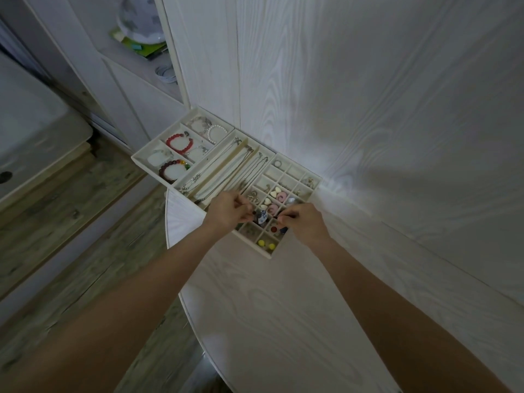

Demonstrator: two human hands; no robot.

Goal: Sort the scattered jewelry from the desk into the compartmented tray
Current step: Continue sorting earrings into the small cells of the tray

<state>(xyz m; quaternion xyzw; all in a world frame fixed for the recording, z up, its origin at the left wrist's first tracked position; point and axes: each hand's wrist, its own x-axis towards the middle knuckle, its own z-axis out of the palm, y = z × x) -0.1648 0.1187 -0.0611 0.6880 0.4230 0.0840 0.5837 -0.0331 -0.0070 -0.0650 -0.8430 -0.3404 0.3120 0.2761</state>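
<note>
- Reaching in from the near edge of the white desk (283, 321), both bare forearms are stretching towards the compartmented tray (319, 180) at the far left corner.
- Beaded bracelets (179, 143) are lying in the tray's leftmost compartments, with necklaces (226, 171) running along the long middle channels.
- Left hand (226, 212) is hovering over the small-celled section, fingers curling in to pinch something small and dark beside a blue-and-white piece (262, 215).
- Right hand (302, 222) is mirroring it, fingertips pinching narrowly over a neighbouring cell; what it is holding is too small to tell.
- Earrings (273, 192) and yellow beads (266, 244) are filling the nearby cells.
- Such pieces are likely light, hard and slippery, so taking them by the body with fingertip pinches seems wisest.
</note>
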